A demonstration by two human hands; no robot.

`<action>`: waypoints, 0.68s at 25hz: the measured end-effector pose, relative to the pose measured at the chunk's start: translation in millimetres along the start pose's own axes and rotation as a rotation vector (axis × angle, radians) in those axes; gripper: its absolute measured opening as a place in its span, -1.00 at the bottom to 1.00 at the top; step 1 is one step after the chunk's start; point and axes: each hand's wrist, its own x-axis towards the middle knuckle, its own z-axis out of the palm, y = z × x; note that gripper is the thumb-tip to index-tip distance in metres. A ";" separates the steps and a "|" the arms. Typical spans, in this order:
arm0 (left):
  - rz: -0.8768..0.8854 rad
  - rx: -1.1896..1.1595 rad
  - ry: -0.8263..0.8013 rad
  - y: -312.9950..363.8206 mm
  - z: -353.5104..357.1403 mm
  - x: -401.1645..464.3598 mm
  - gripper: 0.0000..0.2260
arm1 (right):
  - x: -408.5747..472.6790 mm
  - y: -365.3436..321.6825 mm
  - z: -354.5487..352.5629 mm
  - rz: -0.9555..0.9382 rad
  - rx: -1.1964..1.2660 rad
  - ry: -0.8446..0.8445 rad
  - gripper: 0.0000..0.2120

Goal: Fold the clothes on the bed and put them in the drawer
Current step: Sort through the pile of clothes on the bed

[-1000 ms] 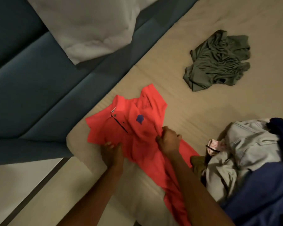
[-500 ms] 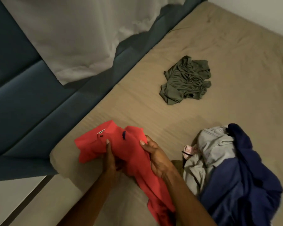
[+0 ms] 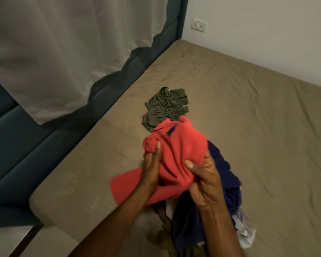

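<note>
A red polo shirt (image 3: 176,149) with a dark blue chest logo is bunched up and lifted off the bed (image 3: 248,127), held between both hands. My left hand (image 3: 151,167) grips its left side, fingers pointing up along the fabric. My right hand (image 3: 205,180) grips its right side with the thumb pressed into the cloth. A crumpled olive-green garment (image 3: 165,106) lies on the tan sheet just beyond the shirt. Under my right arm sits a pile of clothes with a navy blue piece (image 3: 220,182) on top and pale fabric (image 3: 246,234) at its edge. No drawer is in view.
A dark blue padded headboard (image 3: 26,141) runs along the bed's left side, with a white pillow (image 3: 63,52) leaning on it. A white wall with a socket (image 3: 199,25) stands behind the bed. Pale floor (image 3: 6,240) shows at the lower left.
The red shirt went from lying flat on the sheet to gathered and lifted between both hands, moving right over the pile. The view has tilted up toward the wall.
</note>
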 end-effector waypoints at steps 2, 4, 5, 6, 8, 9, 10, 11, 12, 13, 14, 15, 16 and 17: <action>0.205 0.221 0.006 2.6 39.3 -13.4 -0.18 | -14.5 -32.6 -29.7 -0.101 -0.039 0.121 -0.32; 0.333 0.468 -0.084 1.8 74.4 -26.7 -0.22 | -31.2 -62.7 -67.3 -0.221 -0.024 0.295 -0.37; 0.369 0.626 -0.125 -5.3 88.2 -29.2 -0.24 | -37.9 -68.4 -97.9 -0.229 -0.068 0.426 -0.42; 0.363 0.771 -0.153 -15.4 97.3 -29.2 -0.30 | -43.6 -66.7 -128.5 -0.200 -0.149 0.586 -0.52; 0.318 0.881 -0.199 -40.4 103.3 -23.6 -0.49 | -53.8 -49.1 -176.6 -0.023 -0.545 0.937 -0.50; 0.295 0.863 -0.203 -53.3 100.9 -18.0 -0.57 | -57.7 -38.1 -201.0 0.104 -0.798 1.047 -0.39; 0.249 0.838 -0.178 -61.4 94.5 -14.8 -0.61 | -62.7 -27.6 -217.7 0.195 -0.989 1.094 -0.34; 0.210 0.828 -0.139 -69.0 87.4 -8.3 -0.64 | -62.2 -18.1 -225.6 0.241 -1.134 1.124 -0.35; 0.194 0.838 -0.094 -75.9 80.1 1.3 -0.65 | -53.6 -9.7 -227.2 0.231 -1.233 1.146 -0.39; 0.205 0.853 -0.048 -82.6 72.1 12.9 -0.66 | -39.6 -3.7 -221.1 0.148 -1.320 1.167 -0.46; 0.220 0.853 -0.006 -84.9 64.2 24.7 -0.69 | -22.4 4.4 -214.3 0.022 -1.385 1.167 -0.54; 0.244 0.832 0.024 -85.2 56.9 37.8 -0.72 | -5.1 12.5 -204.5 -0.118 -1.464 1.123 -0.60; 0.248 0.818 0.045 -81.4 50.6 51.3 -0.75 | 17.0 23.0 -191.6 -0.225 -1.519 1.049 -0.63; 0.254 0.806 0.058 -77.8 42.9 68.3 -0.77 | 44.9 35.6 -180.3 -0.300 -1.523 0.946 -0.65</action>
